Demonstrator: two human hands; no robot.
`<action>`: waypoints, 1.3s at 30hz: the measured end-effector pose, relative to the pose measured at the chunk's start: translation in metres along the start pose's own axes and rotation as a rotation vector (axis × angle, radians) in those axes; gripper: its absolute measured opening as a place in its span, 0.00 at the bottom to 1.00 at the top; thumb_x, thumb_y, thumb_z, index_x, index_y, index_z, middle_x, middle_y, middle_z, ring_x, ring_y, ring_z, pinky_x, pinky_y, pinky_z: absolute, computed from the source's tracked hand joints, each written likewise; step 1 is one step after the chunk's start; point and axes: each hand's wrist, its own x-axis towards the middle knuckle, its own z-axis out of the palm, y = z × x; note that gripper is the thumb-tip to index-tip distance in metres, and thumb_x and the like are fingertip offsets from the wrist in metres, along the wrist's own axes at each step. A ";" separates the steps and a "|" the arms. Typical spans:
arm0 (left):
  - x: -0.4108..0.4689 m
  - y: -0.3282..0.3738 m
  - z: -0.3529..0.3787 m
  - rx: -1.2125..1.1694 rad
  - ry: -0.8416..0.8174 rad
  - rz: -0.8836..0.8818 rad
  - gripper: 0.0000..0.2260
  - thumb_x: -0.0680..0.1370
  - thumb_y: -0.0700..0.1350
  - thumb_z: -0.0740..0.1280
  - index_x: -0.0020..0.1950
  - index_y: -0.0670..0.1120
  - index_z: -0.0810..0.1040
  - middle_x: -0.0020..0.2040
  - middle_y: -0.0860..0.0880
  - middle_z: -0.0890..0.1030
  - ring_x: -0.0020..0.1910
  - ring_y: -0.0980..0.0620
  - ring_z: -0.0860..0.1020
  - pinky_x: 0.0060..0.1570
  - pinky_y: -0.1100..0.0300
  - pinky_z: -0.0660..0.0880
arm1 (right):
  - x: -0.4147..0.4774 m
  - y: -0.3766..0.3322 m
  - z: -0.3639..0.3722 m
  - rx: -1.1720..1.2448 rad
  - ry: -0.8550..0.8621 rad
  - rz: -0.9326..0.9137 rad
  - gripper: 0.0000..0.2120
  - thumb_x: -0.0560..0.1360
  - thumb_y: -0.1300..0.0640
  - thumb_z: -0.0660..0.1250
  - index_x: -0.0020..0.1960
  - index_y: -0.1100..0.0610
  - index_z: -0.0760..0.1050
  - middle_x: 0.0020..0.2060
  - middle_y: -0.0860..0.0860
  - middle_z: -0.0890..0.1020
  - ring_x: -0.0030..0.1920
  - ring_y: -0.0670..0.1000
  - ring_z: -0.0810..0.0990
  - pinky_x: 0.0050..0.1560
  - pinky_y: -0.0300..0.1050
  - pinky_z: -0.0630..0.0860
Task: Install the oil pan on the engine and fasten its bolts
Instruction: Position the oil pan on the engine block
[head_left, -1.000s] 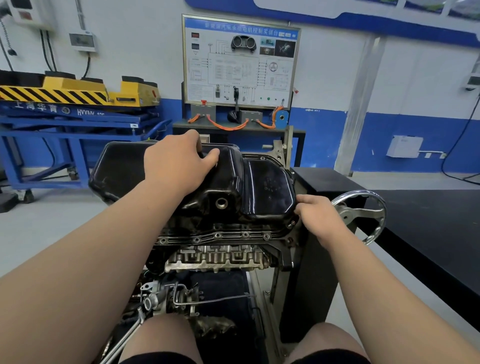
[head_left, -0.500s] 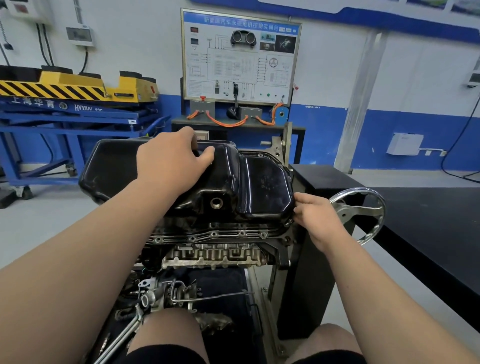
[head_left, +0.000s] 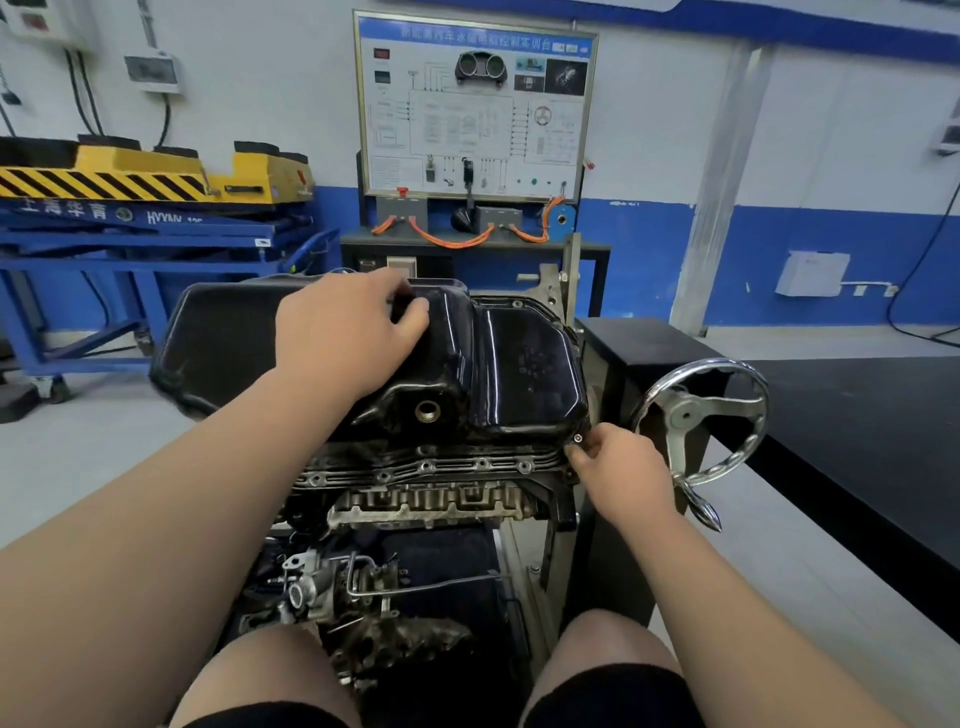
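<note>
Colleague: Engine and pan first. Where do they sit?

Operator: I see the engine (head_left: 426, 483) on its stand with its underside up, grey cast metal, ribbed and grimy. The oil pan (head_left: 519, 374) lies on top of it, flange along the block's rail. It is glossy black pressed metal with a deep sump, a shallower step and a threaded drain hole (head_left: 427, 412) in the near wall.

Colleague: How will it handle?

Operator: Stiff, fairly heavy and slick where it shines, I judge. I would steady it from above or by the flange, not by the rounded walls. My left hand (head_left: 343, 338) lies spread on the deep sump, fingers relaxed, pressing down.

Colleague: And the right?

Operator: My right hand (head_left: 618, 467) is at the near right flange corner, thumb and forefinger pinching a small bright bolt (head_left: 577, 439) at its hole. It looks easy to drop.
</note>
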 end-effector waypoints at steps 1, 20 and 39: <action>-0.001 0.000 0.000 0.005 0.002 0.013 0.17 0.75 0.62 0.55 0.51 0.57 0.79 0.39 0.52 0.81 0.39 0.47 0.78 0.32 0.60 0.65 | -0.002 -0.002 0.000 -0.017 0.016 -0.020 0.10 0.75 0.45 0.63 0.49 0.50 0.77 0.39 0.48 0.81 0.38 0.52 0.75 0.36 0.43 0.69; 0.001 -0.006 -0.004 -0.013 -0.010 0.004 0.18 0.75 0.64 0.58 0.50 0.56 0.81 0.41 0.53 0.81 0.43 0.47 0.78 0.33 0.59 0.64 | 0.002 -0.013 -0.004 -0.279 0.023 -0.159 0.08 0.78 0.53 0.59 0.48 0.57 0.71 0.41 0.55 0.80 0.41 0.59 0.79 0.33 0.45 0.65; 0.004 -0.007 -0.007 -0.003 -0.032 0.127 0.20 0.79 0.60 0.54 0.44 0.49 0.79 0.37 0.50 0.78 0.41 0.44 0.77 0.33 0.57 0.64 | 0.007 -0.016 -0.007 -0.250 -0.044 -0.133 0.08 0.78 0.55 0.58 0.41 0.56 0.66 0.31 0.50 0.68 0.32 0.55 0.69 0.32 0.44 0.66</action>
